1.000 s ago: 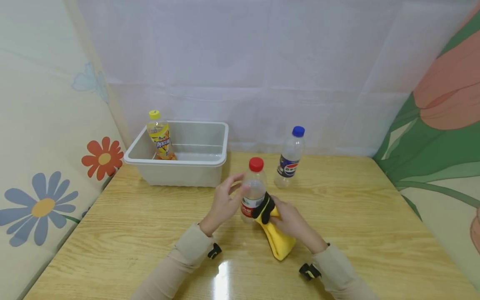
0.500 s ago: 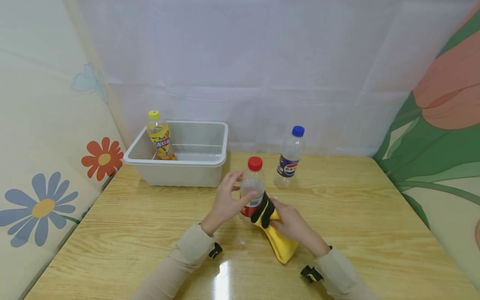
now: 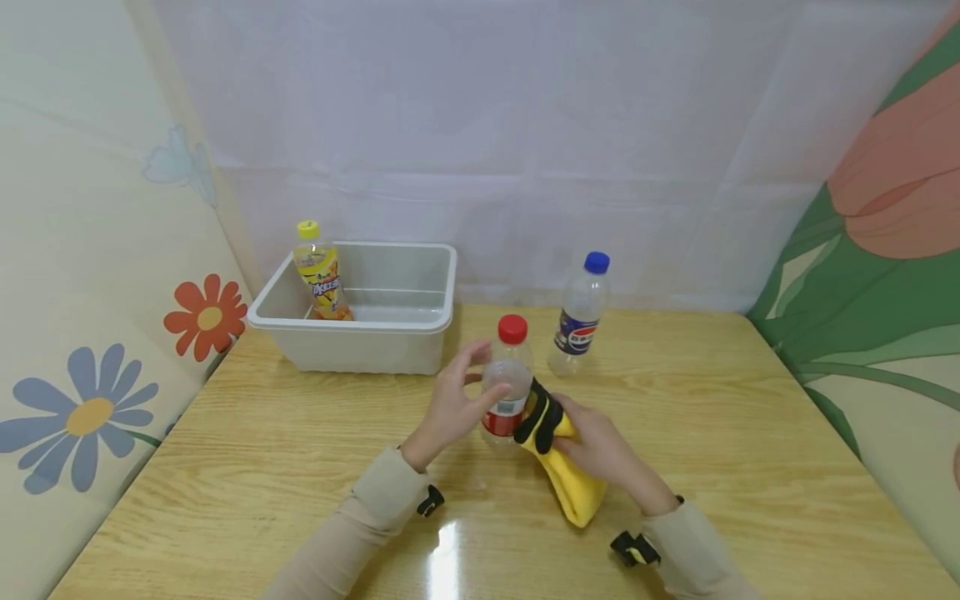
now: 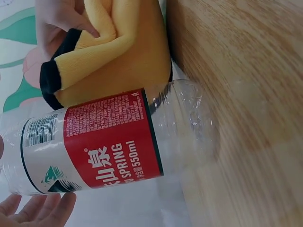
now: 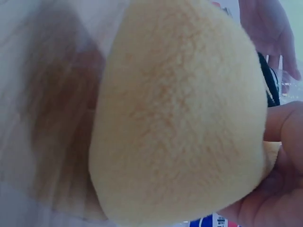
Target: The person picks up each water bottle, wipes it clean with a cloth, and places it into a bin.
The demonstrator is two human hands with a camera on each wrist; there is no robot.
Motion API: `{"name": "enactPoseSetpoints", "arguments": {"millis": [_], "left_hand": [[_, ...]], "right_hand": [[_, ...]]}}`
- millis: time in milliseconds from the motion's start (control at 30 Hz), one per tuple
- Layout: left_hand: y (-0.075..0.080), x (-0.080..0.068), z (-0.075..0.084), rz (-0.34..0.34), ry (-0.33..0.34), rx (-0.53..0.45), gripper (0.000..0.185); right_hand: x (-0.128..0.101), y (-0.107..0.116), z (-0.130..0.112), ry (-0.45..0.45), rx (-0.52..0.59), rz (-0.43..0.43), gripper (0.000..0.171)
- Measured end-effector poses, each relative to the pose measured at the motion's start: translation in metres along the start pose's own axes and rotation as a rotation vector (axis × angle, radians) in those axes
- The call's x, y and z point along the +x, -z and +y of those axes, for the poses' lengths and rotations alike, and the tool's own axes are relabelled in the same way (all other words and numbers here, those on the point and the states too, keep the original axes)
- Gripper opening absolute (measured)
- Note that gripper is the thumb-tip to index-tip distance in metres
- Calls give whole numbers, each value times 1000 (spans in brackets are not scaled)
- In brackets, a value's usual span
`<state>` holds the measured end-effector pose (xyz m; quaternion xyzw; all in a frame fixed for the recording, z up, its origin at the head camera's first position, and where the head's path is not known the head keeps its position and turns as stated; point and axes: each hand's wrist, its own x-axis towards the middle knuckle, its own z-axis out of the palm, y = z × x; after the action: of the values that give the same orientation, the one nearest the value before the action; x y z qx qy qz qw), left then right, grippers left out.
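Note:
A clear plastic bottle [image 3: 507, 375] with a red cap and a red-and-white label stands almost upright before me. My left hand [image 3: 452, 408] holds it from the left, thumb in front and fingers round the far side. In the left wrist view, the bottle's base [image 4: 194, 125] is near the wood; whether it touches is unclear. My right hand [image 3: 603, 446] grips a folded yellow cloth [image 3: 576, 492] with black edging, its upper end close beside the bottle's label. The cloth [image 5: 180, 113] fills most of the right wrist view and hides much there.
A light grey plastic bin [image 3: 360, 346] stands at the back left of the wooden table [image 3: 712, 417]. Inside it leans a yellow-capped bottle [image 3: 322, 279]. Behind the cloth, to the right, stands a blue-capped Pepsi bottle [image 3: 577, 321]. A white sheet [image 3: 525, 150] hangs behind the table.
The red-capped bottle has turned, so its barcode now faces me. My left thumb has come across its front. My right hand and the cloth have shifted slightly right.

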<state>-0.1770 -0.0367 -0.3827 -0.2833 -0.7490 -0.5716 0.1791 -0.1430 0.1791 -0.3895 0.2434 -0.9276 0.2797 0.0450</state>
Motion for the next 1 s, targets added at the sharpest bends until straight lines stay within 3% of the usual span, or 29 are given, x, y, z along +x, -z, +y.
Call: {"name": "enactPoseSetpoints", "arguments": {"millis": [500,1000], "left_hand": [[5,0,-2,-91,-26,-16,56],[9,0,-3,-176,-10,-11,54]], "right_hand": [[5,26,3,42,32,154,60],[17,41,-10,164,85,315,63]]}}
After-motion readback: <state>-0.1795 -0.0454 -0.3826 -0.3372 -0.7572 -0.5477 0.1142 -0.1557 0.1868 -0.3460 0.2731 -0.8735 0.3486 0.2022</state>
